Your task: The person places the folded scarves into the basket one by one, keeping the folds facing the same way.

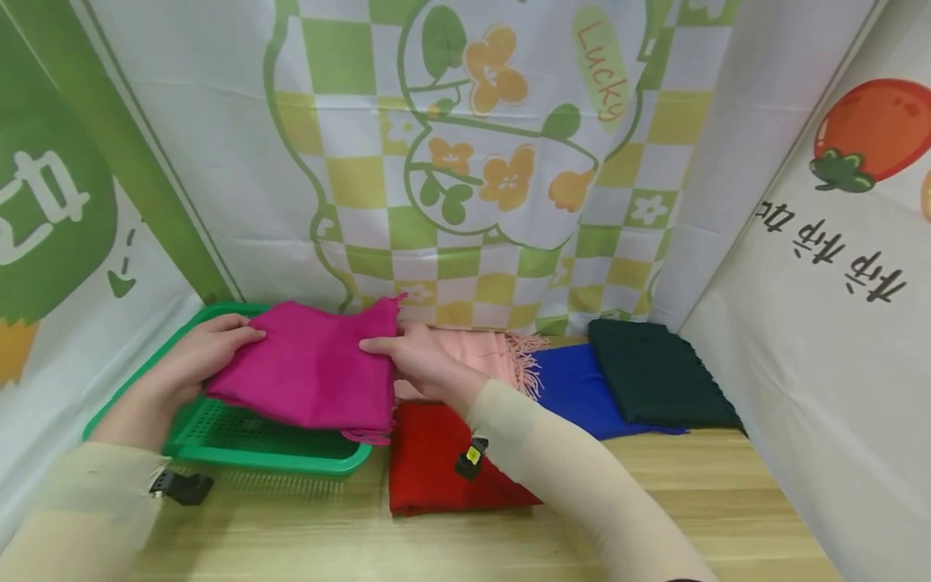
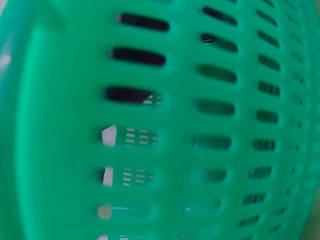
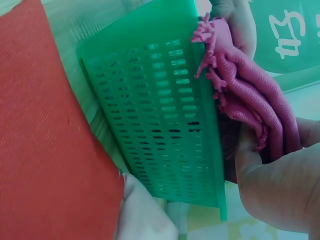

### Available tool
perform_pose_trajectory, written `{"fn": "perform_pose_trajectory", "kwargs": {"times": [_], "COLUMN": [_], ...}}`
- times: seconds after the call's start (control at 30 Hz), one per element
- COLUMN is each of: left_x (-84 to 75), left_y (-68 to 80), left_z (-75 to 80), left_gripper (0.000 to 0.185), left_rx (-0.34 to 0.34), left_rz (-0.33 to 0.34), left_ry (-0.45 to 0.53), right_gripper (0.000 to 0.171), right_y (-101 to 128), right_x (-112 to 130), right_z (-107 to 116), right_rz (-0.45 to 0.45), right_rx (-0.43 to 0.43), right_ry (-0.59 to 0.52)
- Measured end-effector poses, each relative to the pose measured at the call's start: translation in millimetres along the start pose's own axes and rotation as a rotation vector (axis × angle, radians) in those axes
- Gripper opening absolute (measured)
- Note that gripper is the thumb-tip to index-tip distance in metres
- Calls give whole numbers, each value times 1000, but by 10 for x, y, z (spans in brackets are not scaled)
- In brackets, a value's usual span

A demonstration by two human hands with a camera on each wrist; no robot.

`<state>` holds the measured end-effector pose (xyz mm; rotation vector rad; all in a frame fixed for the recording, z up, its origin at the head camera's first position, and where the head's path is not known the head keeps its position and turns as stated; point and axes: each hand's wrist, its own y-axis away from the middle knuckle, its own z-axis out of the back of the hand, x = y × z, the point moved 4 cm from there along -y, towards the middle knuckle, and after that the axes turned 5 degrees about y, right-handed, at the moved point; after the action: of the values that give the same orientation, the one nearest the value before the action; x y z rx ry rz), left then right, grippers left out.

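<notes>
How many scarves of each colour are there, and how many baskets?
Magenta scarf: 1
Pink scarf: 1
Red scarf: 1
Blue scarf: 1
Dark green scarf: 1
Green basket: 1
Total: 6

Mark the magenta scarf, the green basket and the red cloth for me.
magenta scarf [image 1: 313,372]: head view, middle of the folded cloth held by both hands.
green basket [image 1: 269,459]: head view, its front rim.
red cloth [image 1: 429,461]: head view, bare middle of the fold on the table.

green basket [image 2: 165,150] | slotted wall fills view | blurred, very close
</notes>
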<state>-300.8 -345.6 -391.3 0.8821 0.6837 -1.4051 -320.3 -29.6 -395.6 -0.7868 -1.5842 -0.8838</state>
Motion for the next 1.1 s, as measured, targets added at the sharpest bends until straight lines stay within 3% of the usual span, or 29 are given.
{"fn": "perform_pose_trajectory", "kwargs": {"times": [0.13,0.4,0.67,1.1], "left_x": [39,106,187,351], "left_y": [16,-1,-18,28], "left_z": [49,107,185,308], "left_gripper": [73,56,57,66], "left_rx": [1,-17,-7,0], "left_rz": [2,-23,-6,29], "left_ry": [-5,-6,-42,-103], "right_gripper": [34,26,18,23], "right_y": [-31,-138,-251,-297], "right_x": [-10,-24,-59,-68], "right_z": [-84,-163,-263,-506], "right_rz": [-19,-32,-45,-45], "right_rx": [-5,-42,-99,-190], "right_ry": [14,83,129,383]}}
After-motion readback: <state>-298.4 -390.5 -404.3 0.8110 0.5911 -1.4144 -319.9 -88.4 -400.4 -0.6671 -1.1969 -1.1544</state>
